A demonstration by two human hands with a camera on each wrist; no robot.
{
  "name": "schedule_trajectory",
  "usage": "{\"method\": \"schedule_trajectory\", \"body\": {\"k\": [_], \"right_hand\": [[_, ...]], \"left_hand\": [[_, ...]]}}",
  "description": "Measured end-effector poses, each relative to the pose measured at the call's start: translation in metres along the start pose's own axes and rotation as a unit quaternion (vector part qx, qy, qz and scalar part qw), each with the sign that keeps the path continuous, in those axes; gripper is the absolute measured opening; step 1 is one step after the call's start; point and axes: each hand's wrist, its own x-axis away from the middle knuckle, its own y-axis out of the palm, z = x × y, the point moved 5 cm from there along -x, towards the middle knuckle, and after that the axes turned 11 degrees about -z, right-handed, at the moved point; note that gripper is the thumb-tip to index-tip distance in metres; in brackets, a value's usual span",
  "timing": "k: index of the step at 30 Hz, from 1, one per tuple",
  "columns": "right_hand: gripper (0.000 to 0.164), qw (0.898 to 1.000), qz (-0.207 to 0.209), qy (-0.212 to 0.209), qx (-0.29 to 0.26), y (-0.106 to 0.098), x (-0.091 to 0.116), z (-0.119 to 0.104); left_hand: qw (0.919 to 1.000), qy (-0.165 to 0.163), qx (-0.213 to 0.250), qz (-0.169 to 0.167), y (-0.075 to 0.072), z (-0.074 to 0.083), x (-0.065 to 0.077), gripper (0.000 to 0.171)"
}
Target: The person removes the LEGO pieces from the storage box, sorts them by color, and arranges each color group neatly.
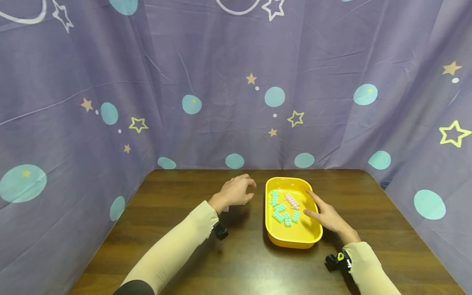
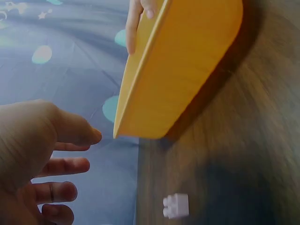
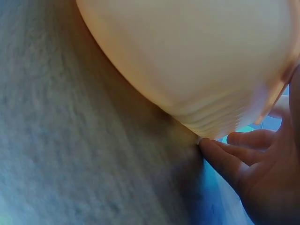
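My left hand (image 1: 236, 191) hovers over the table just left of a yellow plastic bin (image 1: 293, 241), its fingers loosely bent with nothing between them. Beneath it, a small pale pink building brick (image 2: 178, 206) lies on the wood, mostly hidden by the wrist in the head view. My right hand (image 1: 329, 217) holds the bin's right side, with the thumb over the rim and other fingers against the outer wall (image 3: 201, 101). Inside the bin lie several mint-green bricks (image 1: 287, 220) and a pink studded piece (image 1: 292, 201).
The brown wooden table (image 1: 177, 205) meets a purple curtain (image 1: 221, 135) with stars and teal dots at its back and sides. A black wrist camera (image 1: 220, 231) is strapped at the left wrist, another camera (image 1: 332, 262) at the right.
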Motion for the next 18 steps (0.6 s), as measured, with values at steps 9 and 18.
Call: {"method": "schedule_trajectory", "body": {"k": [9, 18], "right_hand": [[0.075, 1.0, 0.002, -0.003, 0.001, 0.001, 0.001, 0.002], [0.076, 1.0, 0.005, -0.002, 0.001, 0.0, -0.002, 0.004]], "left_hand": [[0.9998, 0.017, 0.004, 0.001, 0.0, 0.027, -0.022, 0.034], [0.999, 0.04, 0.003, -0.022, -0.001, 0.056, -0.047, 0.035]]}}
